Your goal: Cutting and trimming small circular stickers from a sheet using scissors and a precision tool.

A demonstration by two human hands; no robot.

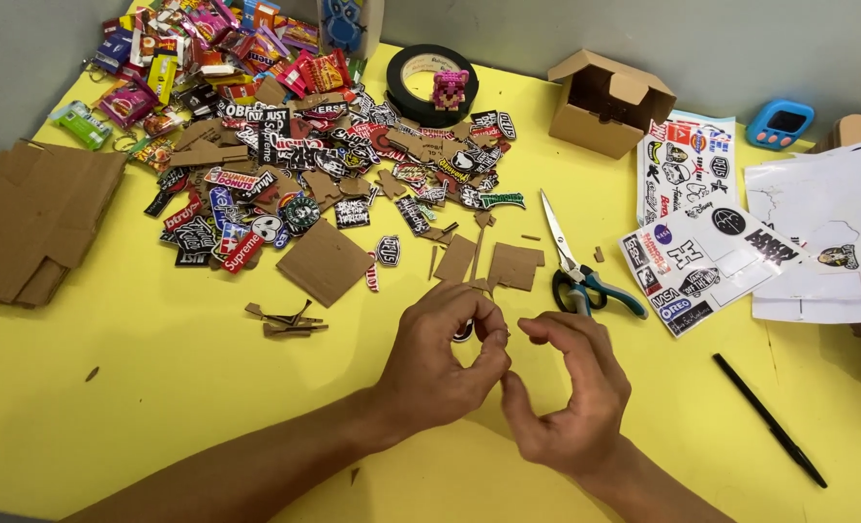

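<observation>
The left hand (445,353) pinched a small dark sticker (463,330) at its one o'clock, the right hand (571,392) curled empty beside.

craft desk | yellow table (159,387) | stickers (285,184) | scissors (575,266) | cardboard scraps (324,260)

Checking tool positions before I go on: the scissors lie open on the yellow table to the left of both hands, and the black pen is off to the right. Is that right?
Not quite. The scissors lie open on the yellow table above and to the right of the hands, not left of them. The black pen is indeed off to the right. The head view shows this.
</observation>
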